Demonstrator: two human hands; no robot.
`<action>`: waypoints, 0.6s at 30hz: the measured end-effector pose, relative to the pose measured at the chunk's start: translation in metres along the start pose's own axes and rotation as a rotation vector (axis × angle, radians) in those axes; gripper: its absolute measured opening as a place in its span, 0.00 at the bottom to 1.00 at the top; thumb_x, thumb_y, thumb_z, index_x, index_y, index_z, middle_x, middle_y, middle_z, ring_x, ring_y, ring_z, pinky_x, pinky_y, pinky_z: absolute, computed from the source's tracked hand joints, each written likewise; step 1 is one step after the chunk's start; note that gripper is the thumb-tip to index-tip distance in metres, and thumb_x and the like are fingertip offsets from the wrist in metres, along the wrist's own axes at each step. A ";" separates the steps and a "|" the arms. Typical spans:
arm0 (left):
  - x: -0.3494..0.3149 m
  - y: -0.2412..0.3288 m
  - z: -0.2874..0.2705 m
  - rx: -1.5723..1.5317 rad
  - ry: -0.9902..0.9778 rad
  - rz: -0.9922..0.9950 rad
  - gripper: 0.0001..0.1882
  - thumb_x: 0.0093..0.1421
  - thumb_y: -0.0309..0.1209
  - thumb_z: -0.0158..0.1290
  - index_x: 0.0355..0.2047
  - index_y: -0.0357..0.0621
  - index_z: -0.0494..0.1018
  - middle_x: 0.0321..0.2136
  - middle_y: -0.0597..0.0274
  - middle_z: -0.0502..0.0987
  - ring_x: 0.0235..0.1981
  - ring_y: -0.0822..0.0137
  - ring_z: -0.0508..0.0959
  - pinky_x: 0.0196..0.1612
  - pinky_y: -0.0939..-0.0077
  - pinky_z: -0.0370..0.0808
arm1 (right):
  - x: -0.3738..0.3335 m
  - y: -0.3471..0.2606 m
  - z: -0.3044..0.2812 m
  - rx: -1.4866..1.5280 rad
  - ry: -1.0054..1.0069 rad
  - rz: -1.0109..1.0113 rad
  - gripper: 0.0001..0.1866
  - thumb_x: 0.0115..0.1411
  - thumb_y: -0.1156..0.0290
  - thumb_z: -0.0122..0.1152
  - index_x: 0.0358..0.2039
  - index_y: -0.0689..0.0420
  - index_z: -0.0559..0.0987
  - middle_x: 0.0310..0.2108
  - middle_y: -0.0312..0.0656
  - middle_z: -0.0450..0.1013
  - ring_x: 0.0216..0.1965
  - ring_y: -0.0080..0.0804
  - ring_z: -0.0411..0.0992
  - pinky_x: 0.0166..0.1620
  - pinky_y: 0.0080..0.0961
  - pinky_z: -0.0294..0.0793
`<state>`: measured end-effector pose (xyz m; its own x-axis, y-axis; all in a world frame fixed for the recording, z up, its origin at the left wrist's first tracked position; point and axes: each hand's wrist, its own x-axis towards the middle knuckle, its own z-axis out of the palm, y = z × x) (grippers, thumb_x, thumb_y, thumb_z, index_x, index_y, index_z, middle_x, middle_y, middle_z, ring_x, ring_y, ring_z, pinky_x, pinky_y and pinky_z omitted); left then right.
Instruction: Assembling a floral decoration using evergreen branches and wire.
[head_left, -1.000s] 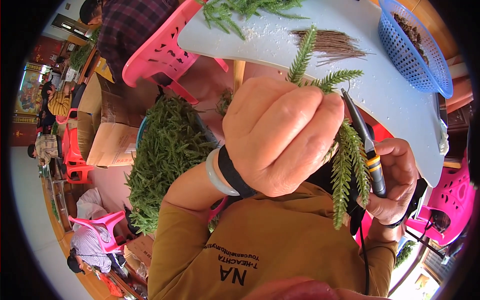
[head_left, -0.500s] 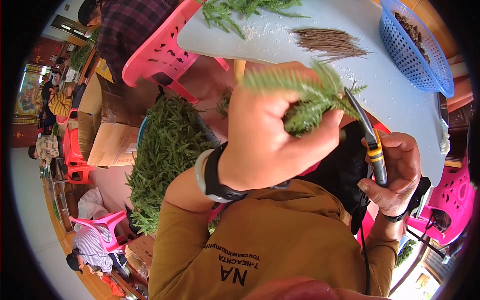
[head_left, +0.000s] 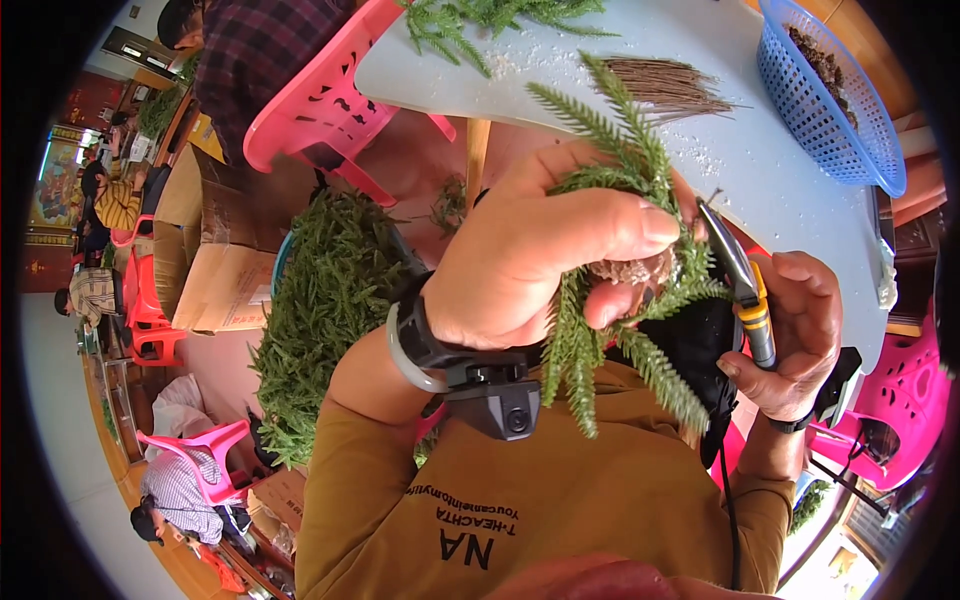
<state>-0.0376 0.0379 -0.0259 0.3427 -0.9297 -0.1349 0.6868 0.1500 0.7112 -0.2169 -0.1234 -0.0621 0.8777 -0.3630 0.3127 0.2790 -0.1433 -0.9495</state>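
My left hand [head_left: 500, 270] is closed around a bunch of green artificial pine sprigs [head_left: 660, 370], whose needled branches fan out above and below the fingers. At the bunch's middle, between thumb and fingers, shows a brown pine cone [head_left: 640, 270], partly hidden. To the right, my right hand [head_left: 805, 330] grips pliers [head_left: 750, 300] with yellow and grey handles. Their metal jaws point up beside the bunch, close to a thin stem end; whether they touch it I cannot tell.
The pale table [head_left: 760, 190] holds a bundle of thin brown stems [head_left: 665, 88], white crumbs, more green sprigs [head_left: 480, 25] and a blue basket [head_left: 830, 110] of brown pieces. At left stand a heap of green sprigs [head_left: 325, 320], a cardboard box [head_left: 225, 260] and a pink chair [head_left: 330, 110]. Other people sit farther left.
My left hand has turned over, bringing the pine cone and the spread branches into view, along with a small device on the wrist. The pliers have shifted only slightly.
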 end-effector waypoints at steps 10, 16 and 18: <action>0.000 -0.011 0.006 0.420 0.119 0.445 0.07 0.50 0.23 0.51 0.31 0.34 0.71 0.26 0.58 0.73 0.15 0.76 0.67 0.18 0.85 0.63 | 0.001 -0.015 0.003 0.032 0.107 0.117 0.40 0.32 0.73 0.73 0.48 0.65 0.62 0.44 0.50 0.68 0.46 0.36 0.68 0.51 0.27 0.63; -0.002 -0.013 0.003 0.611 0.156 0.614 0.07 0.51 0.20 0.50 0.32 0.34 0.71 0.25 0.60 0.72 0.18 0.77 0.68 0.21 0.86 0.64 | 0.000 -0.015 0.005 0.030 0.044 0.091 0.40 0.32 0.73 0.73 0.47 0.65 0.63 0.44 0.49 0.68 0.46 0.35 0.68 0.51 0.26 0.63; 0.005 -0.018 -0.004 0.812 0.172 0.890 0.09 0.46 0.19 0.52 0.30 0.35 0.72 0.23 0.61 0.73 0.20 0.73 0.71 0.23 0.82 0.66 | 0.000 -0.015 0.007 0.038 0.013 0.082 0.39 0.33 0.72 0.73 0.47 0.65 0.63 0.44 0.48 0.68 0.46 0.34 0.68 0.50 0.26 0.63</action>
<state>-0.0458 0.0315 -0.0417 0.6127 -0.5430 0.5742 -0.4115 0.4011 0.8184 -0.2183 -0.1153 -0.0475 0.8931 -0.3842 0.2339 0.2213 -0.0774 -0.9721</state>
